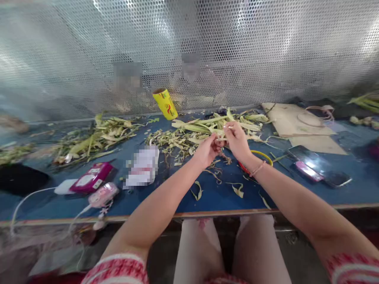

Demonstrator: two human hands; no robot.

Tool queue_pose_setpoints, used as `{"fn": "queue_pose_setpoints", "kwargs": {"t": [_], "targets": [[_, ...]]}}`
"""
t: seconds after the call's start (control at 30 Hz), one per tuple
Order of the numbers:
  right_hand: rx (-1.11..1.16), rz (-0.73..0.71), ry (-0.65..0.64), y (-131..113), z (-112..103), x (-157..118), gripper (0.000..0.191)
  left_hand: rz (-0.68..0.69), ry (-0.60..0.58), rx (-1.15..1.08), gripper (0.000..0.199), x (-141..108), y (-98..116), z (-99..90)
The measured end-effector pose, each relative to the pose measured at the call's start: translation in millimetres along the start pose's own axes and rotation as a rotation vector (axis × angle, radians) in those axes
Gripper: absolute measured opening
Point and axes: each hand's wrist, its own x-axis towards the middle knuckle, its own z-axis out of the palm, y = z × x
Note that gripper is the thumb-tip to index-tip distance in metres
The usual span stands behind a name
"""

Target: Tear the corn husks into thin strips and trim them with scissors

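Note:
My left hand (208, 152) and my right hand (237, 144) meet over the middle of the table, both with fingers closed in a pinch. Between their fingertips runs a short pale plant stalk (220, 139), partly covered by the fingers. Just beyond them, long yellow-green stalks and leaves (192, 127) lie in a heap. Small curled trimmings (173, 142) spread to the left of my hands. A yellow ring (266, 157) with a red part beside it lies under my right wrist.
The blue table (174, 201) runs up to a perforated metal screen (237, 59). A yellow tube (166, 104) stands tilted near it. At left are another plant heap (97, 138), a purple box (93, 177) and a cabled pink case (103, 195); at right, cardboard (293, 120) and phones (310, 161).

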Motion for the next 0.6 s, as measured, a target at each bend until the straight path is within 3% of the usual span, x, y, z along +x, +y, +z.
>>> {"fn": "queue_pose_setpoints", "kwargs": {"t": [0.1,0.23,0.37,0.47,0.6], "targets": [[0.088,0.038,-0.080,-3,1,-1,0.020,-0.073,-0.053,-0.017,0.039,1,2,1.1],[0.192,0.079,-0.108,-2,2,-2,0.023,-0.042,-0.085,0.015,0.045,2,-1,1.4],[0.211,0.086,-0.099,2,2,-2,0.026,0.224,-0.101,0.200,0.050,5,-10,-3.1],[0.246,0.098,-0.101,4,4,-3,0.031,0.456,-0.086,0.470,0.049,6,-11,-8.8],[0.318,0.140,-0.115,-1,7,-5,0.035,0.621,-0.005,0.814,0.049,1,-6,-12.7]]}}
